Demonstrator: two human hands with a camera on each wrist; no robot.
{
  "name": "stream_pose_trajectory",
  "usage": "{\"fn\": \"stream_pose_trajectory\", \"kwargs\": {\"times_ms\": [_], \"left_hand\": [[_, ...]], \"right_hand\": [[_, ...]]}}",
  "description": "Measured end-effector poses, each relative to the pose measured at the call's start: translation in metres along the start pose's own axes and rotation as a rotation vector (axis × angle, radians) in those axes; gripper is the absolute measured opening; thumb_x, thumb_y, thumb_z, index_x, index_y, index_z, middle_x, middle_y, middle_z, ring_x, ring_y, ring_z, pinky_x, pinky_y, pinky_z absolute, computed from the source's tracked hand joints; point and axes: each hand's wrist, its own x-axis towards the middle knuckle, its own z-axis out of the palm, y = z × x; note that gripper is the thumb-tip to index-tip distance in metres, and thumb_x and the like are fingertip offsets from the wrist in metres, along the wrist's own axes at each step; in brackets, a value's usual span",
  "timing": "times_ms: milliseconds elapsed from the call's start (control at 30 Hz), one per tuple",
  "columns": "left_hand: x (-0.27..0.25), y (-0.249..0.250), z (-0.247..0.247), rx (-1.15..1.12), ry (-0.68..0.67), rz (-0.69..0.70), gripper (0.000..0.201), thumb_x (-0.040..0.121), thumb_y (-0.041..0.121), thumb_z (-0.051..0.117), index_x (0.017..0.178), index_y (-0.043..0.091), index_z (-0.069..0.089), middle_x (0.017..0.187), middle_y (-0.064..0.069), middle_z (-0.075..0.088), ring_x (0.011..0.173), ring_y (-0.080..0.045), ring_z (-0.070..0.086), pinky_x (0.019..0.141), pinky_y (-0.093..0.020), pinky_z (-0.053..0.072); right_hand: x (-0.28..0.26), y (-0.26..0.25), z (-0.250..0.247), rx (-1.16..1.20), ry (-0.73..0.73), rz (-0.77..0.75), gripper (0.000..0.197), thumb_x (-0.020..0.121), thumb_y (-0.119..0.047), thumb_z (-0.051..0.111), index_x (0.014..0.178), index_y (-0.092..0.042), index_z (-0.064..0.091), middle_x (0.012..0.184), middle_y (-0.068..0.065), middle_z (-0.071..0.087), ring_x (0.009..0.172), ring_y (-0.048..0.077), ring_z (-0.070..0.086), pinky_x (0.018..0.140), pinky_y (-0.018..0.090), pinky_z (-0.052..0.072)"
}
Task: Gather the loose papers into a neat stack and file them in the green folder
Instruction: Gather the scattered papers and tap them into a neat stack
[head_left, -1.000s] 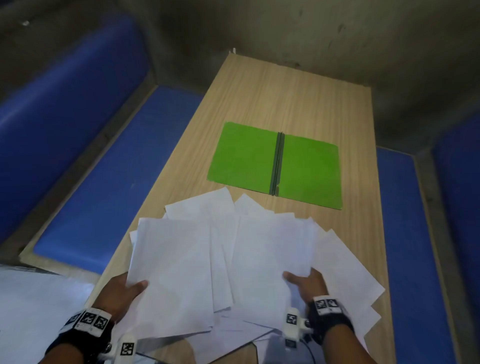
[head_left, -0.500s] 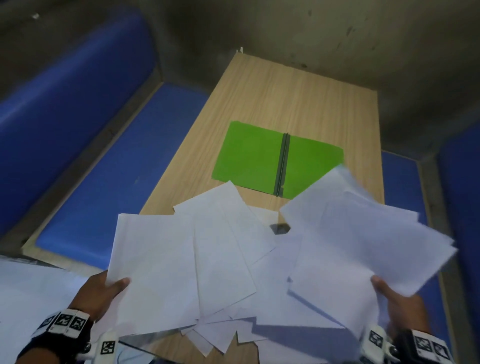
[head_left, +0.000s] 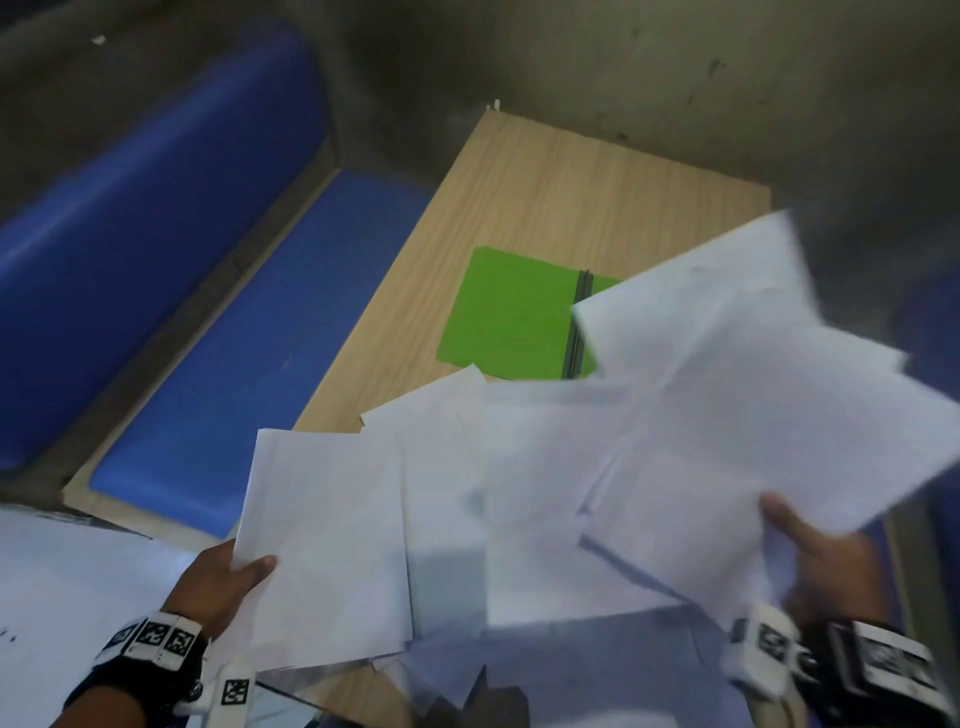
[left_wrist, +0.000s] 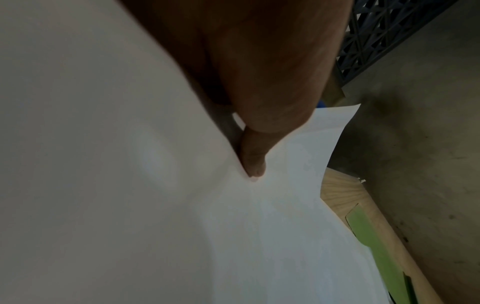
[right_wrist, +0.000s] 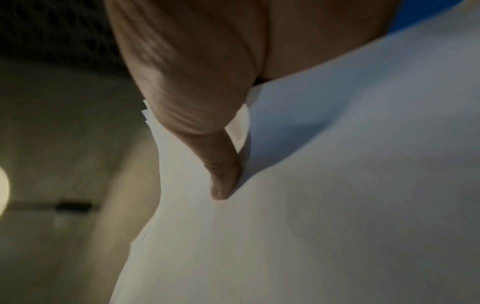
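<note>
Head view: gathering step, papers (head_left: 545, 493) fanned loose above the surface (head_left: 545, 197). Left hand (head_left: 218, 577) pinched on one sheet's edge, right hand (head_left: 826, 561) gripped on a raised bundle. Green folder (head_left: 509, 317) open beyond, partly covered. Next, likely: squaring both batches into one stack.

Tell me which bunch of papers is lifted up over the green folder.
The bunch in the right hand: these papers cover the green folder's right half.
</note>
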Motion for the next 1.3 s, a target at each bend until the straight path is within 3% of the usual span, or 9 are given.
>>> {"fn": "stream_pose_trajectory", "kwargs": {"times_ms": [67, 200, 267, 600, 733, 900, 1067, 1167, 1300], "left_hand": [[0.000, 0.000, 0.000, 0.002, 0.002, 0.000, 0.030, 0.097, 0.018, 0.068, 0.119, -0.001, 0.071, 0.095, -0.015, 0.069, 0.084, -0.032, 0.063, 0.072, -0.036, 0.043], [0.000, -0.002, 0.003, -0.011, -0.002, 0.014, 0.028, 0.096, 0.017, 0.070, 0.118, 0.000, 0.072, 0.093, -0.015, 0.071, 0.083, -0.031, 0.065, 0.066, -0.033, 0.044], [0.001, -0.002, 0.006, -0.008, -0.001, 0.026, 0.028, 0.095, 0.017, 0.071, 0.117, 0.000, 0.073, 0.091, -0.015, 0.071, 0.083, -0.031, 0.066, 0.064, -0.031, 0.043], [0.000, -0.005, 0.013, -0.111, -0.035, 0.042, 0.029, 0.095, 0.018, 0.071, 0.120, 0.004, 0.071, 0.093, -0.014, 0.072, 0.083, -0.027, 0.066, 0.064, -0.028, 0.045], [0.004, -0.006, 0.009, -0.262, -0.046, 0.055, 0.028, 0.092, 0.025, 0.075, 0.116, 0.011, 0.072, 0.097, -0.009, 0.078, 0.091, -0.029, 0.073, 0.079, -0.037, 0.056], [0.005, 0.000, 0.006, -0.452, -0.012, 0.042, 0.021, 0.095, 0.014, 0.070, 0.115, 0.008, 0.071, 0.095, -0.004, 0.078, 0.099, -0.033, 0.072, 0.092, -0.047, 0.054], [-0.016, 0.029, 0.035, -0.663, -0.191, 0.062, 0.016, 0.092, 0.017, 0.074, 0.106, 0.012, 0.072, 0.107, -0.011, 0.081, 0.097, -0.032, 0.074, 0.093, -0.045, 0.053], [-0.029, 0.046, 0.068, -0.712, -0.349, 0.092, 0.085, 0.049, 0.057, 0.096, 0.117, 0.013, 0.070, 0.113, -0.011, 0.080, 0.101, -0.033, 0.077, 0.092, -0.047, 0.057], [-0.044, 0.065, 0.112, -0.764, -0.477, 0.044, 0.092, 0.048, 0.058, 0.095, 0.124, 0.017, 0.067, 0.120, -0.012, 0.078, 0.107, -0.034, 0.075, 0.095, -0.053, 0.057]], "right_hand": [[-0.010, 0.015, 0.031, -0.046, -0.178, 0.012, 0.029, 0.081, 0.003, 0.067, 0.109, -0.005, 0.064, 0.105, 0.014, 0.065, 0.057, -0.008, 0.064, 0.055, 0.007, 0.051], [-0.023, 0.095, 0.108, -0.451, -0.515, 0.130, 0.022, 0.073, -0.006, 0.080, 0.093, -0.004, 0.070, 0.097, 0.015, 0.073, 0.079, 0.019, 0.068, 0.070, 0.026, 0.054], [-0.035, 0.123, 0.137, -0.595, -0.656, 0.136, 0.019, 0.074, -0.011, 0.079, 0.089, -0.010, 0.068, 0.094, 0.009, 0.070, 0.077, 0.020, 0.065, 0.059, 0.011, 0.049], [-0.049, 0.143, 0.174, -0.660, -0.756, 0.158, 0.033, 0.070, -0.012, 0.082, 0.098, -0.016, 0.065, 0.091, -0.002, 0.066, 0.088, 0.020, 0.063, 0.065, 0.016, 0.047], [-0.040, 0.136, 0.137, -0.517, -0.635, 0.183, 0.021, 0.073, -0.003, 0.078, 0.082, -0.016, 0.064, 0.080, -0.003, 0.066, 0.074, 0.020, 0.063, 0.053, 0.016, 0.047], [-0.025, 0.139, 0.061, -0.198, -0.307, 0.262, 0.028, 0.068, -0.013, 0.084, 0.092, -0.005, 0.072, 0.101, 0.012, 0.073, 0.096, 0.032, 0.069, 0.086, 0.049, 0.055], [-0.048, 0.125, 0.033, 0.160, -0.139, 0.384, 0.042, 0.086, -0.010, 0.067, 0.124, 0.006, 0.057, 0.118, 0.011, 0.062, 0.077, 0.016, 0.059, 0.053, 0.023, 0.052], [-0.070, 0.112, 0.045, 0.263, -0.084, 0.448, 0.037, 0.089, -0.005, 0.063, 0.124, 0.003, 0.056, 0.116, 0.007, 0.056, 0.070, 0.011, 0.052, 0.035, 0.013, 0.045], [-0.090, 0.125, 0.058, 0.263, -0.028, 0.512, 0.040, 0.087, -0.004, 0.066, 0.123, 0.007, 0.055, 0.113, 0.016, 0.060, 0.069, 0.020, 0.056, 0.032, 0.015, 0.044]]}}
